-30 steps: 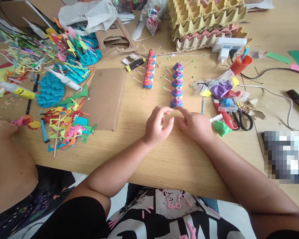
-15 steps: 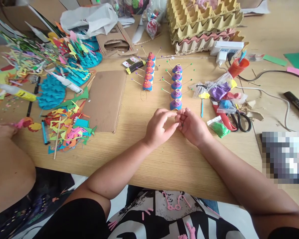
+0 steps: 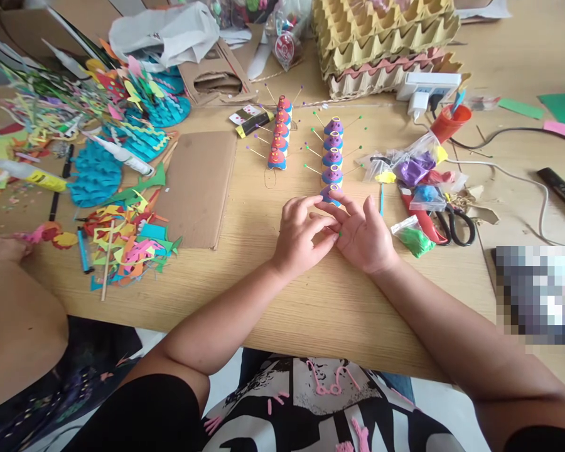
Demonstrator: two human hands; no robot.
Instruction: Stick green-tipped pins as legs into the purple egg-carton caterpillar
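Over the front of the table, the fingertips of my left hand (image 3: 297, 237) come together at a tiny green clay ball (image 3: 340, 234). That ball sits against my right hand (image 3: 368, 237), whose palm is turned up with the fingers spread. Just beyond my fingers stands a row of purple and blue painted egg-carton cups (image 3: 333, 157) with faces and green-tipped sticks at the sides. A second row of red and blue cups (image 3: 278, 139) with purple-tipped sticks is to its left. A small bag of green clay (image 3: 414, 238) lies right of my right hand.
Paper scraps (image 3: 136, 248) and a cardboard sheet (image 3: 195, 188) lie to the left, near another person's arm (image 3: 19, 295). Scissors (image 3: 459, 229), bags of coloured clay (image 3: 414, 169) and an orange cup (image 3: 451, 122) are at right. Egg trays (image 3: 386, 44) are stacked behind.
My right hand has opened, its fingers spreading and the palm turning up. The green ball now shows more plainly at my left fingertips.
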